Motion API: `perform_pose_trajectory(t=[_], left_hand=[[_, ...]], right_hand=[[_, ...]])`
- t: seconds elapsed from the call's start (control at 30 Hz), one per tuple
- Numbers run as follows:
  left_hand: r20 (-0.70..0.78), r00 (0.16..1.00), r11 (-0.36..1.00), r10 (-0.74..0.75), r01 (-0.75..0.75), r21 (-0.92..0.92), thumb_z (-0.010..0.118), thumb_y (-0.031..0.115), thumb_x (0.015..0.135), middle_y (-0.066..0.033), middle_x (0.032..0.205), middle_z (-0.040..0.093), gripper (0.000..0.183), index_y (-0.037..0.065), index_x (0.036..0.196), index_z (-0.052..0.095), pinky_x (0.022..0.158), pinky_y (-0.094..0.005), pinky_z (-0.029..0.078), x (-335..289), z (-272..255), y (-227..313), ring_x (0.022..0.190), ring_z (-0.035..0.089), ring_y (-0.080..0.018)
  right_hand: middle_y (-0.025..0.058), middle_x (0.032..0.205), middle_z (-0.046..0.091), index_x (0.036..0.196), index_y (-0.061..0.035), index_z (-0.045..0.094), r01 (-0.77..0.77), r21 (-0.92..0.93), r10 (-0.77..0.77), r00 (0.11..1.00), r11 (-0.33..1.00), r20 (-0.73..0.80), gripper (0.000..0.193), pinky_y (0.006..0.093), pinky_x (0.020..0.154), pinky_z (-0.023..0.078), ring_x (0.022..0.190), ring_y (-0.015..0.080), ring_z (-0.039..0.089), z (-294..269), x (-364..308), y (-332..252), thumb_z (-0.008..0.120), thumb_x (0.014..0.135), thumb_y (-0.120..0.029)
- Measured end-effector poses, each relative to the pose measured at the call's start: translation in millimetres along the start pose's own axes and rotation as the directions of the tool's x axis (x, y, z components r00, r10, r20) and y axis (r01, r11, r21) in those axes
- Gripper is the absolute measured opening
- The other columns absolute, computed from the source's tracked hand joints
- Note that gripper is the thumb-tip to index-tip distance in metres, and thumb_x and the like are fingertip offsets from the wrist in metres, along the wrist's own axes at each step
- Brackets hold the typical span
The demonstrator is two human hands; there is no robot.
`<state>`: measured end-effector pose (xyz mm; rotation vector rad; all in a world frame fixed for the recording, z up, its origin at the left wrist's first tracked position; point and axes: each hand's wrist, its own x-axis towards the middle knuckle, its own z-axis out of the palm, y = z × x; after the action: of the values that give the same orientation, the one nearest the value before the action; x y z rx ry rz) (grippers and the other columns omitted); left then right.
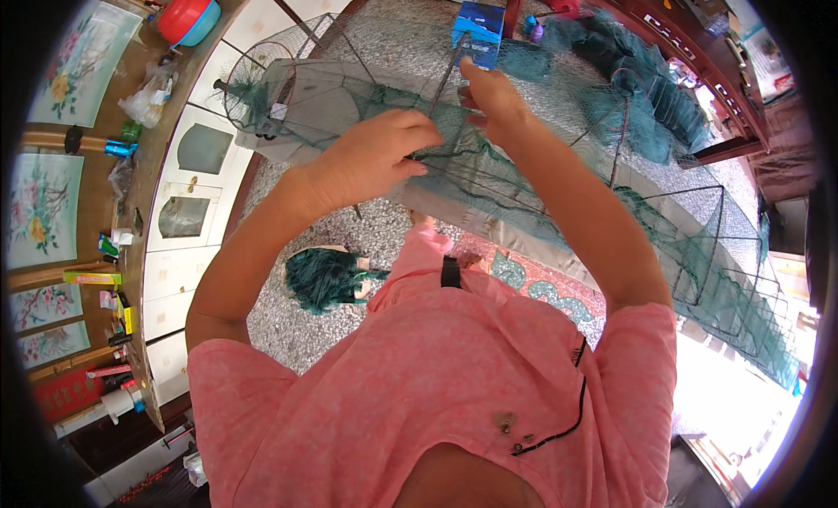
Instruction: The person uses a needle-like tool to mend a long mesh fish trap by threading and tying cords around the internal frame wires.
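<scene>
Speckled stone floor (271,342) lies below you, with white cupboards (170,272) on your left. Across the room in front of you runs a long green net (471,159), resting over a flat grey surface (454,207). Its thin dark wires seem to be there to hold the mesh up and open, so it does not sag into a heap. One round end (253,93) sits to your left, and the other goes off to your right.

Both your hands are over the middle of the net, likely because that part is easy to reach. Your left hand (371,154) has its fingers bent and its thumb apart. Your right hand (499,105) is near a dark rod (443,80). The mesh is so fine that I cannot tell whether either grip has hold of anything.

Behind the net stands a blue box (478,24). A dark green bundle (321,279) sits low by your foot, maybe to keep it close.
</scene>
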<state>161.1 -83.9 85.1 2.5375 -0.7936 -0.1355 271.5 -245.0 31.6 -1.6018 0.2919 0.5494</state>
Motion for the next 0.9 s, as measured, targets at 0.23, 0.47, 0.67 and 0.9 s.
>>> perform_pose_trajectory(t=[0.23,0.47,0.67,0.9], left_hand=[[-0.330,0.883,0.934,-0.333,0.261,-0.243,0.067,0.014,0.082,-0.0124,0.110,0.057,0.033,0.005,0.112,0.058,0.072,-0.0379,0.050,23,7,5,0.088,0.061,-0.0291],[-0.407,0.860,0.922,-0.307,0.163,-0.351,0.059,0.010,0.088,-0.0068,0.084,0.065,0.021,0.004,0.108,0.063,0.062,-0.0283,0.052,48,6,-18,0.067,0.061,-0.0175],[-0.196,0.871,0.606,-0.450,0.137,-0.783,0.054,0.011,0.093,-0.0040,0.096,0.063,0.021,0.003,0.110,0.064,0.069,-0.0242,0.052,46,-9,-11,0.080,0.059,-0.0084],[-0.085,0.905,0.644,-0.417,0.228,-0.730,0.053,0.022,0.096,-0.0116,0.116,0.060,0.036,0.002,0.126,0.052,0.089,-0.0294,0.048,51,7,2,0.106,0.058,-0.0168]], right_hand=[[0.0060,0.099,0.065,0.108,-0.0036,0.058,0.111,0.280,-0.180,0.955,0.953,0.236,0.034,0.0300,0.077,0.047,0.085,0.0170,0.061,-11,-32,-16,0.054,0.094,-0.034],[0.0091,0.111,0.060,0.121,0.0005,0.051,0.136,0.218,-0.171,0.974,0.966,0.150,0.036,0.0336,0.083,0.050,0.094,0.0209,0.060,-26,-15,-1,0.054,0.094,-0.024],[0.0079,0.094,0.060,0.122,0.0048,0.049,0.077,0.113,-0.102,0.965,0.991,0.240,0.050,0.0260,0.067,0.053,0.077,0.0142,0.059,5,-28,10,0.071,0.084,-0.019],[0.0102,0.082,0.059,0.107,0.0055,0.056,0.114,0.358,-0.167,0.978,0.927,0.121,0.034,0.0279,0.059,0.052,0.069,0.0183,0.061,-22,-29,29,0.067,0.084,-0.017]])
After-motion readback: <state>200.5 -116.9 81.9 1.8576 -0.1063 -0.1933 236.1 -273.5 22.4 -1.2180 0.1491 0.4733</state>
